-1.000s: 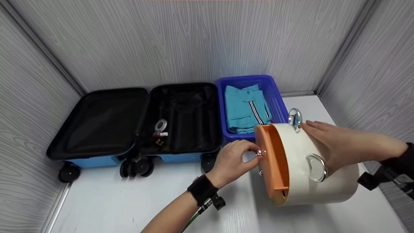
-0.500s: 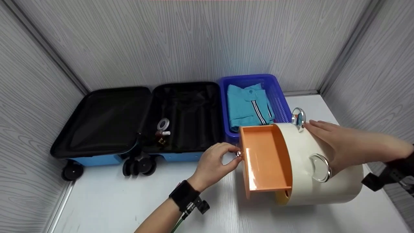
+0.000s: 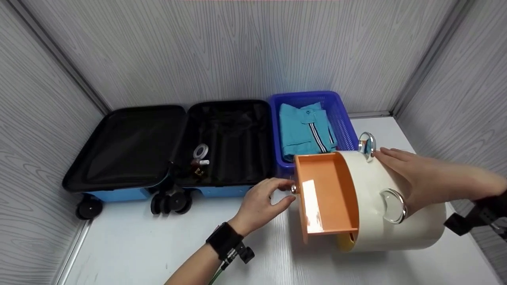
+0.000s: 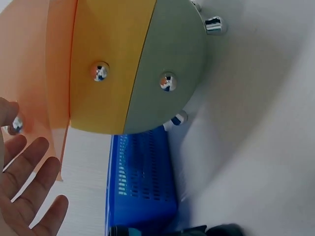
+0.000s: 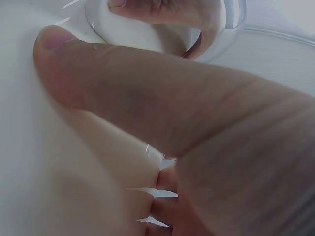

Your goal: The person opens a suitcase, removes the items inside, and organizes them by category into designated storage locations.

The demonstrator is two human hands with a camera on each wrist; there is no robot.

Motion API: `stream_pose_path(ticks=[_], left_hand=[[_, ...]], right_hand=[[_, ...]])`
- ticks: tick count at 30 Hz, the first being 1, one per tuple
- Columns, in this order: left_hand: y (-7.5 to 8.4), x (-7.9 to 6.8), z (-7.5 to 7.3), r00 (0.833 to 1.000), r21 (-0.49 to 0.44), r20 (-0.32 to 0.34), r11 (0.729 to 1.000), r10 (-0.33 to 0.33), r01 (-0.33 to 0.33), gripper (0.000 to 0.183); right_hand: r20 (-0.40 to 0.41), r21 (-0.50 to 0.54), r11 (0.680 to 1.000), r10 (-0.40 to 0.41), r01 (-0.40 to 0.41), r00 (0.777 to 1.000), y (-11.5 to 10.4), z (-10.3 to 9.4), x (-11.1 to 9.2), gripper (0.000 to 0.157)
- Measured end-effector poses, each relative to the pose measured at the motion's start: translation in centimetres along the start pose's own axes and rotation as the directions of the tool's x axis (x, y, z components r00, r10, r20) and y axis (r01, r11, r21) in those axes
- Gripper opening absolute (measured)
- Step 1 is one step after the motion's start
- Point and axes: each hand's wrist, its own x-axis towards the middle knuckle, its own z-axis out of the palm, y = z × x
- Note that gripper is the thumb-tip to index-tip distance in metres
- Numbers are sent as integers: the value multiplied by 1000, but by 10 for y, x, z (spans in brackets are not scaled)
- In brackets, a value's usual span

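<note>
A cream rounded drawer box [image 3: 372,237] lies on the white surface at the right, with its orange drawer [image 3: 326,198] pulled out and bare inside. My left hand [image 3: 259,206] is at the drawer's front, thumb and index finger parted around the silver knob [image 3: 294,189]. In the left wrist view the other fingers spread loosely, and a yellow drawer front [image 4: 106,34] and a green one [image 4: 170,44] sit beside the orange one, pushed in. My right hand [image 3: 420,174] rests on the box's curved body between its chrome ring feet, thumb against the cream shell in the right wrist view.
An opened blue suitcase [image 3: 233,126] with black lining lies at the left; a roll of tape [image 3: 201,151] and a few small items sit inside. Behind the drawer box stands a blue basket [image 3: 345,122] holding folded turquoise clothing [image 3: 295,128]. Wood-patterned panels enclose the area.
The orange drawer has slid out leftward, drawn by my left hand on its knob. Since half a second ago, thumb and index finger have loosened from the knob. My right hand stays on the box.
</note>
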Motion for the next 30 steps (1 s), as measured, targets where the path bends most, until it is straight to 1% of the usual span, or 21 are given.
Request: stream_pose_path(ticks=[3, 7, 10, 13, 18, 22, 25, 29, 30], left_hand=[[-8, -2, -7, 1000, 9, 14, 1000, -14, 14, 38], [-23, -2, -22, 999, 46, 10, 998, -49, 48, 37], [-38, -2, -38, 994, 77, -6, 991, -106, 107, 36], [-52, -2, -54, 985, 102, -30, 980, -170, 172, 35], [-72, -2, -79, 963, 129, -49, 954, -265, 269, 35], [-85, -4, -98, 941, 156, -31, 929, -336, 336, 35], [-96, -6, -113, 933, 209, -30, 910, -360, 358, 34], [-111, -7, -130, 922, 291, -42, 878, -385, 380, 29], [-114, -7, -133, 917, 307, -42, 868, -396, 389, 28]], right_hand=[[17, 6, 1000, 18, -18, 1000, 0, 0, 0, 145], [27, 7, 1000, 25, -25, 999, 0, 0, 1, 145], [28, 11, 1000, 24, -24, 999, 0, 0, 1, 146], [26, 20, 1000, 22, -23, 999, 0, 0, 1, 147], [47, 30, 998, 61, -62, 997, 0, 1, -1, 149], [48, 16, 998, 67, -68, 997, 0, 2, -2, 148], [37, 18, 998, 55, -56, 998, 0, 2, -2, 147], [25, 26, 999, 43, -44, 999, -1, 1, -3, 146], [21, 26, 999, 39, -39, 999, -1, 1, -3, 145]])
